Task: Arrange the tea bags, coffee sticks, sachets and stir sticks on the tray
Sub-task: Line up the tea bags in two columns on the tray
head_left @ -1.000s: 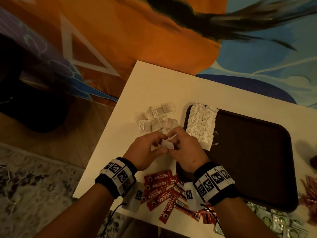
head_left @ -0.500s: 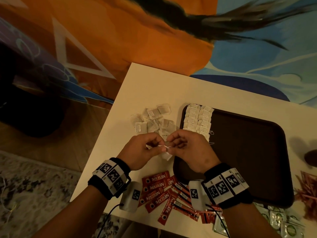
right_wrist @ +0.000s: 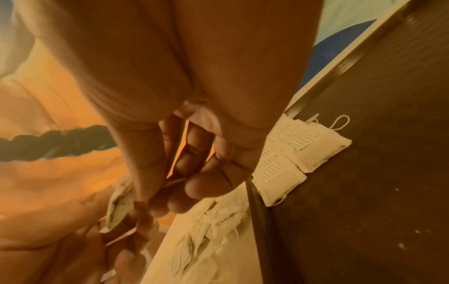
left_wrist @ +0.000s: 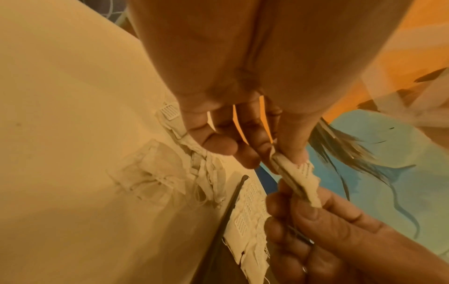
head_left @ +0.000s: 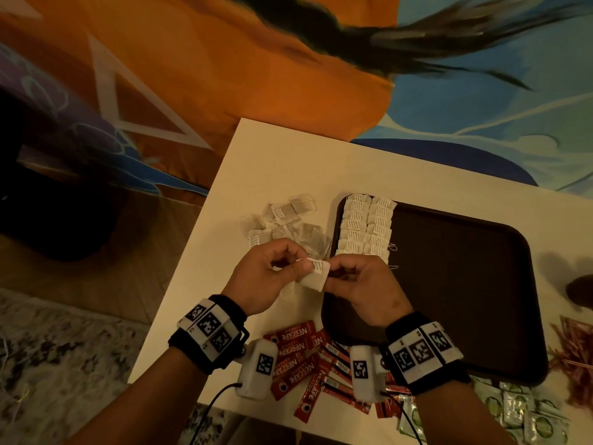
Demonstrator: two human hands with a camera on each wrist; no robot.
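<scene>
A white tea bag (head_left: pixel 314 275) hangs in the air between my hands, just left of the dark brown tray (head_left: pixel 465 284). My left hand (head_left: pixel 272 277) pinches its left edge and my right hand (head_left: pixel 353 281) pinches its right edge. In the left wrist view the same tea bag (left_wrist: pixel 298 180) is caught between thumb and finger. Two neat columns of tea bags (head_left: pixel 367 224) lie along the tray's left end. A loose pile of tea bags (head_left: pixel 285 223) sits on the white table (head_left: pixel 282 155) left of the tray. In the right wrist view the placed tea bags (right_wrist: pixel 298 146) lie on the tray (right_wrist: pixel 376 173).
Red coffee sticks (head_left: pixel 308 358) are scattered at the table's near edge under my wrists. Green sachets (head_left: pixel 513 409) lie at the near right, and brown stir sticks (head_left: pixel 574 358) at the far right. The table's left edge (head_left: pixel 179 284) drops to the floor.
The hands were working a thin string between them; now the tea bag is lifted flat, held by both hands with its tag facing up.
</scene>
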